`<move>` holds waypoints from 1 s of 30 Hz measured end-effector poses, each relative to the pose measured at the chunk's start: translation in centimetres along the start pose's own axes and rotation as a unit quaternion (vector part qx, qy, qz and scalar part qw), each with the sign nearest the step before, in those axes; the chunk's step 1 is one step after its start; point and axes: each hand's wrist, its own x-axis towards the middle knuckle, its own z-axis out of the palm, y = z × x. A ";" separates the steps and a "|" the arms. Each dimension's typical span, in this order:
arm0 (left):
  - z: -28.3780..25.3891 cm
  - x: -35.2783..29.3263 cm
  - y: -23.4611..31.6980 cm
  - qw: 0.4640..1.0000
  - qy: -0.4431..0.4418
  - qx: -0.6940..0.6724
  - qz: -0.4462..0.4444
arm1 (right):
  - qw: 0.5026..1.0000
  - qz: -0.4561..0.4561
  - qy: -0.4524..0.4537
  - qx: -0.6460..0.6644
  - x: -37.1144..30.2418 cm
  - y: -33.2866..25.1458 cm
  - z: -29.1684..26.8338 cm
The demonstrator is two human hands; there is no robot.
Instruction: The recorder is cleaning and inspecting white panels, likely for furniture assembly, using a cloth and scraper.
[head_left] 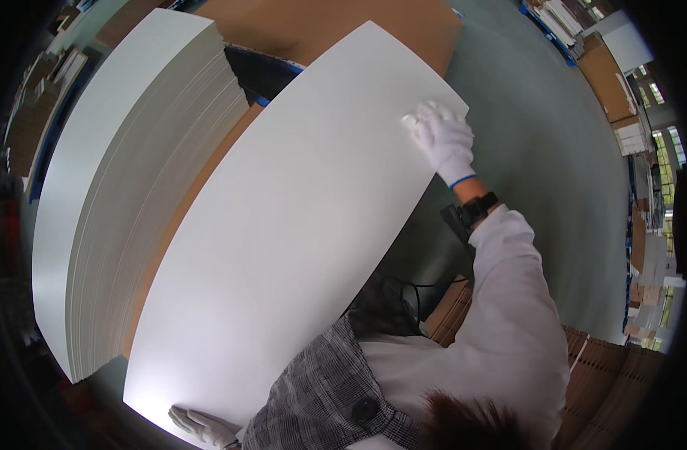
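Note:
A long, smooth white panel (283,217) lies in front of me, running from the lower left to the upper right. On its far right end presses my right hand (442,135), in a white glove with a blue cuff edge. Its fingers are curled round a small white wad (409,121), cloth-like but mostly hidden by the glove. My left hand (201,427), gloved too, rests flat on the panel's near left end with fingers stretched out and nothing held.
Left of the panel stands a tall stack of white boards (118,150). Brown cardboard (336,30) lies beyond and beneath. Bundled brown cardboard (613,382) sits at the lower right. Grey-green floor (538,142) stretches right, toward pallets and stacked boards (606,75).

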 end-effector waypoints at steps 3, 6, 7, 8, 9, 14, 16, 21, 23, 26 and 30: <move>0.1 0.2 -1.1 1.000 -0.012 -0.023 0.012 | 0.999 -0.008 0.020 -0.035 -0.3 -2.5 0.7; -1.3 -0.3 0.5 1.000 -0.015 -0.007 -0.009 | 0.961 -0.264 -0.006 0.079 -5.7 -13.2 -2.4; -1.1 0.1 1.2 1.000 -0.022 -0.018 -0.002 | 0.937 -0.328 -0.040 0.116 -8.3 -16.1 -3.9; -1.0 0.0 0.7 1.000 -0.016 -0.027 -0.003 | 0.877 -0.428 -0.107 0.190 -10.6 -18.5 -4.7; -0.6 0.1 0.4 0.999 -0.013 -0.039 -0.002 | 0.839 -0.506 0.018 0.200 -13.3 -20.1 -4.0; -1.0 -0.3 0.7 1.000 -0.008 -0.012 -0.018 | 0.811 -0.536 -0.062 0.226 -6.7 -22.7 -3.9; -1.1 -0.6 1.0 1.000 -0.002 -0.028 -0.009 | 0.901 -0.414 0.051 0.118 0.0 -21.4 -1.2; -1.5 -0.3 1.7 1.000 0.005 -0.016 -0.021 | 0.979 -0.201 0.006 0.030 4.8 -23.5 1.7; -1.6 -0.4 1.9 1.000 0.002 -0.006 -0.024 | 0.930 -0.345 0.022 0.126 0.4 -28.8 -0.5; -1.2 -0.1 1.9 1.000 -0.001 -0.031 -0.001 | 0.820 -0.515 -0.028 0.247 -7.0 -33.5 -2.0; -0.9 -0.6 0.8 0.999 0.003 -0.037 -0.027 | 0.819 -0.531 -0.009 0.219 -0.4 -29.3 -1.6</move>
